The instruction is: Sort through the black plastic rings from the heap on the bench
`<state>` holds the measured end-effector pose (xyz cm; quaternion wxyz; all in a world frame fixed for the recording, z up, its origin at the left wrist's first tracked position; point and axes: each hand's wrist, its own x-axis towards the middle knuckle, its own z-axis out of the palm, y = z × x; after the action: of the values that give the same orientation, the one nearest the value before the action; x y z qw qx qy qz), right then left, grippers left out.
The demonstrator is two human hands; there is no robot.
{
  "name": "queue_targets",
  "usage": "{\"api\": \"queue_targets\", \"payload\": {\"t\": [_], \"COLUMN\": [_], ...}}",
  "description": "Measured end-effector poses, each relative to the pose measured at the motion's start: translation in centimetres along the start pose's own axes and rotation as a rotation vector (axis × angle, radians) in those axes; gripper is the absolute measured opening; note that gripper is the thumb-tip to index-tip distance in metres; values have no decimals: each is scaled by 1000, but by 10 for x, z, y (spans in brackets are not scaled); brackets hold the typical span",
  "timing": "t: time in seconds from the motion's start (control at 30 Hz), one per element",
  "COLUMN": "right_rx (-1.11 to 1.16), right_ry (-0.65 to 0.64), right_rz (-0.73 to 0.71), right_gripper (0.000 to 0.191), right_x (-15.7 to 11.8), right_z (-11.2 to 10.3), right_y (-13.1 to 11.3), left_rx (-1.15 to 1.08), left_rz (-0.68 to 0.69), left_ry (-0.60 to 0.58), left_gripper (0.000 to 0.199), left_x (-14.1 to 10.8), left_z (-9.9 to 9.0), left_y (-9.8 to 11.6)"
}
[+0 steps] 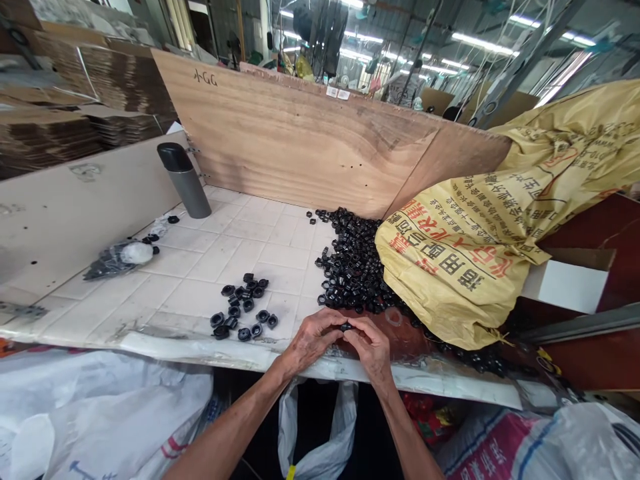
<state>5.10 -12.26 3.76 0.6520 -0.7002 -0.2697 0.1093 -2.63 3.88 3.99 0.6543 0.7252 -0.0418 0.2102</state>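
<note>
My left hand and my right hand meet over the front edge of the bench. Between their fingertips they pinch one small black plastic part, mostly covered by the fingers. Just beyond my hands lies a big heap of black ring-shaped plastic parts, spilling beside a yellow sack. To the left of my left hand, a small scattered group of larger round black parts rests on the tiles.
A grey bottle stands near the left back corner, with a plastic bag before it. Wooden boards wall the bench. At right lie the yellow sack and a white box. An open white bag hangs below the edge.
</note>
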Motion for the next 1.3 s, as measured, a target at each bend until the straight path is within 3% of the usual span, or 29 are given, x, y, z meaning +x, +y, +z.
{"api": "queue_targets", "payload": {"t": [0.2, 0.43, 0.63, 0.73, 0.9, 1.0, 1.3], "right_rx": [-70, -328, -577, -528, -407, -451, -376], "right_ry": [32, 5, 87, 152, -2, 28, 35], "right_rz": [18, 8, -91, -58, -54, -66, -25], "right_gripper": [28, 30, 55, 43, 31, 39, 33], "right_x": [-1, -2, 4, 1, -7, -8, -4], "right_z": [2, 5, 6, 5, 2, 1, 1], "right_y": [-1, 0, 9, 9, 3, 0, -5], "left_rx": [35, 69, 76, 44, 26, 38, 8], "left_rz": [-2, 19, -19, -69, -128, -155, -151], "left_ry": [14, 0, -58, -6, 55, 65, 76], "left_gripper": [22, 24, 24, 25, 25, 27, 28], "left_x": [0, -1, -1, -1, -2, -2, -1], "left_z": [-1, -1, 0, 2, 2, 1, 1], "left_y": [0, -2, -2, -4, -5, -3, 0]}}
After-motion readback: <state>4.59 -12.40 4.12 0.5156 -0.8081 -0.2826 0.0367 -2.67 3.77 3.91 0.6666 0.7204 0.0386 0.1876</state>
